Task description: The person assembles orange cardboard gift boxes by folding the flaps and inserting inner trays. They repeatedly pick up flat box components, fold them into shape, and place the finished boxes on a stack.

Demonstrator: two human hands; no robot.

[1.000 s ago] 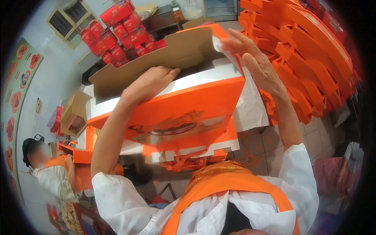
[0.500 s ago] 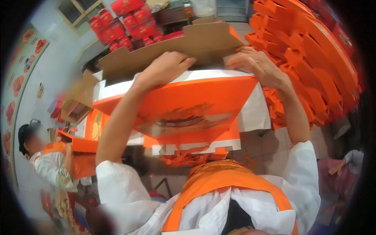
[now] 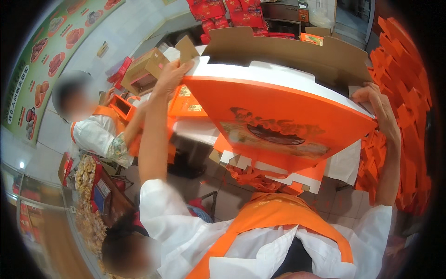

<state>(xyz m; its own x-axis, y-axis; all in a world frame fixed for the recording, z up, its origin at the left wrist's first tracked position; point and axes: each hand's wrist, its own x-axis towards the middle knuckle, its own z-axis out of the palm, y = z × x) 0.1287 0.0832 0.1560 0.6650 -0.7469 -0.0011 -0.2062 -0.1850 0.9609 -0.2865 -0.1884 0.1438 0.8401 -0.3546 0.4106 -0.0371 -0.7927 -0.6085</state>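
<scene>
A large orange cardboard box with white edges and a printed front stands tilted in front of me, its brown inner flap raised along the far side. My left hand is closed round the box's left corner, by a small brown end flap. At the opposite corner, my right hand has its fingers bent over the white edge and a side flap. The box's inside is mostly hidden. White-edged orange flaps and orange ribbon-like strips hang below it.
A co-worker handles a small orange box on the left, near an open brown carton. Tall stacks of folded orange boxes rise at right. Red packages are piled at the back. Another person's head is at lower left.
My left hand has gone from the middle of the far edge to the left corner. My right hand stays by the right corner. The view has turned left.
</scene>
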